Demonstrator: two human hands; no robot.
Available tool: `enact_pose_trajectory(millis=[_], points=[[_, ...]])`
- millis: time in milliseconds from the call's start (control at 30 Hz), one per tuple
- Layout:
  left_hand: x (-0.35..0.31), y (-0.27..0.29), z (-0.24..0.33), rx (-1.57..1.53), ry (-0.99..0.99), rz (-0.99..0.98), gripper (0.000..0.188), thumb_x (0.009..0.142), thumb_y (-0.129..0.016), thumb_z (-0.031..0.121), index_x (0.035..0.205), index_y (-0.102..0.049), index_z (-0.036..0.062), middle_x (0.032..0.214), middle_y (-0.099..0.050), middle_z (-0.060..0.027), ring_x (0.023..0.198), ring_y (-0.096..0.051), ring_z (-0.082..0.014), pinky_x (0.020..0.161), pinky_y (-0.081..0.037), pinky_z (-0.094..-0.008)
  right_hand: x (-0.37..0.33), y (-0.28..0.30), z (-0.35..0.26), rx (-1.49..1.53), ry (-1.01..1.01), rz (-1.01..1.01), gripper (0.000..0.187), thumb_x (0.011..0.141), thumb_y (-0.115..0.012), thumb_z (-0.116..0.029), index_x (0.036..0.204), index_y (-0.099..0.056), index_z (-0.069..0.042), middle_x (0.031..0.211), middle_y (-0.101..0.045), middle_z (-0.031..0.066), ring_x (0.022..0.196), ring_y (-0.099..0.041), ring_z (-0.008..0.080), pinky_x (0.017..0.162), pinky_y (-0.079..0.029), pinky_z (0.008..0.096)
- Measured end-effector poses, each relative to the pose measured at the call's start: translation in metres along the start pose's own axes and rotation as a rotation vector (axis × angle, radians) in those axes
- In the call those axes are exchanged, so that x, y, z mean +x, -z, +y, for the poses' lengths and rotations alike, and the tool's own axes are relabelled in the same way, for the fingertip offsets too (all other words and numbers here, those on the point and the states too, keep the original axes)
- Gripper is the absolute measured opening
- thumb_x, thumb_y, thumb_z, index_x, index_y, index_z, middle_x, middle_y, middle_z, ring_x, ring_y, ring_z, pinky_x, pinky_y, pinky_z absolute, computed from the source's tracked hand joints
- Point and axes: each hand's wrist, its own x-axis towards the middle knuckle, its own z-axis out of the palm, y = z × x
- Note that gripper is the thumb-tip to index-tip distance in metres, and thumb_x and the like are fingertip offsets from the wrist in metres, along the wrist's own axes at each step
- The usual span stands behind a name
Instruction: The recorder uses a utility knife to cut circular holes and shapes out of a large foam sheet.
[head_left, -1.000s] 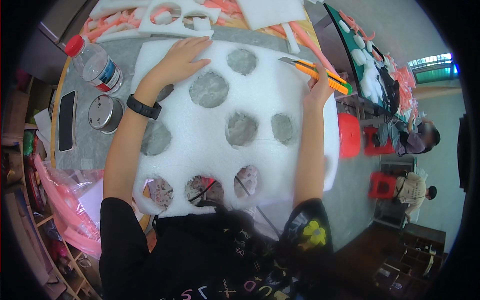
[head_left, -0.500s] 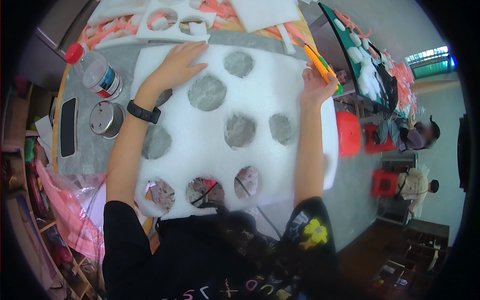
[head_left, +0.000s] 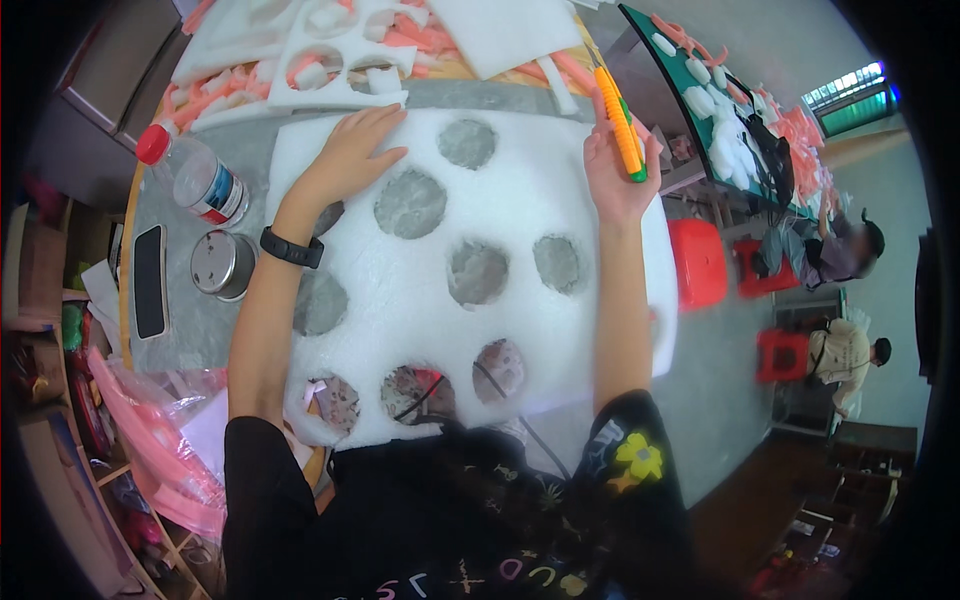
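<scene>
A white foam sheet (head_left: 400, 275) with several round cut-out holes lies on the grey table, its near edge against my body. Flat on its far left part rests my left hand (head_left: 345, 165), fingers stretched out and holding nothing. My right hand (head_left: 615, 185) is at the sheet's far right edge, palm turned up. It holds an orange-and-green utility knife (head_left: 624, 130), whose narrow tip points away from me. The knife hides part of the fingers. Grey tabletop shows through the farther holes; the nearest holes hang past the table edge.
On the left are a red-capped clear bottle (head_left: 208, 183), a round metal tin (head_left: 222, 264) and a phone (head_left: 150, 282). Foam offcuts (head_left: 330, 50) in white and pink lie beyond the sheet. A red stool (head_left: 697, 263) stands right. Two people sit farther off near a green table (head_left: 650, 25).
My right hand has turned, and the utility knife now stands more upright, tip away from me. My left hand stays on the foam. The whole view has shifted slightly.
</scene>
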Motion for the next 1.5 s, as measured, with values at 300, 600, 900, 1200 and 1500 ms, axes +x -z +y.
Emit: enact_pose_trajectory(millis=[300, 600, 900, 1200, 1500], points=[[0.001, 0.000, -0.003, -0.019, 0.002, 0.002, 0.050, 0.084, -0.056, 0.029, 0.127, -0.046, 0.0063, 0.134, -0.043, -0.0112, 0.123, -0.037, -0.0290, 0.104, -0.026, -0.0388, -0.001, -0.004, 0.000, -0.150, 0.099, 0.101, 0.054, 0.089, -0.044, -0.009, 0.139, -0.023, -0.006, 0.145, -0.023, 0.0159, 0.113, -0.051, 0.0226, 0.095, -0.040, 0.0408], [0.006, -0.020, 0.008, 0.249, -0.050, 0.188, 0.047, 0.083, -0.057, 0.031, 0.121, -0.050, 0.0037, 0.122, -0.051, -0.0106, 0.111, -0.046, -0.0272, 0.094, -0.034, -0.0420, 0.003, -0.002, -0.003, 0.042, -0.107, -0.097, 0.031, 0.090, -0.042, -0.016, 0.118, -0.038, -0.002, 0.083, -0.042, 0.0046, 0.066, -0.043, 0.0126, 0.078, -0.045, 0.0311], [0.020, -0.009, 0.027, 0.424, 0.004, 0.274, 0.036, 0.081, -0.060, 0.033, 0.100, -0.057, 0.0020, 0.095, -0.052, -0.0114, 0.092, -0.048, -0.0281, 0.078, -0.038, -0.0420, -0.053, -0.093, -0.020, -0.835, -0.114, 0.141, 0.040, 0.098, -0.030, -0.037, 0.117, -0.043, -0.005, 0.065, -0.042, -0.0037, 0.047, -0.038, 0.0042, 0.061, -0.039, 0.0229], [0.038, 0.029, 0.079, 0.236, -0.195, 0.490, 0.041, 0.077, -0.066, 0.037, 0.094, -0.057, 0.0013, 0.089, -0.057, -0.0127, 0.086, -0.052, -0.0280, 0.078, -0.038, -0.0400, -0.162, -0.092, -0.048, -0.978, -0.032, 0.430, 0.040, 0.097, -0.035, -0.038, 0.112, -0.047, -0.003, 0.063, -0.046, -0.0003, 0.047, -0.041, 0.0056, 0.055, -0.041, 0.0219], [0.026, 0.109, 0.185, 0.341, -0.292, 0.598, 0.041, 0.073, -0.070, 0.036, 0.096, -0.058, 0.0040, 0.085, -0.061, -0.0074, 0.081, -0.055, -0.0234, 0.076, -0.038, -0.0359, -0.150, -0.169, -0.055, -1.210, 0.064, 0.438, 0.032, 0.097, -0.038, -0.030, 0.108, -0.048, -0.003, 0.066, -0.049, 0.0020, 0.049, -0.043, 0.0060, 0.055, -0.042, 0.0216]])
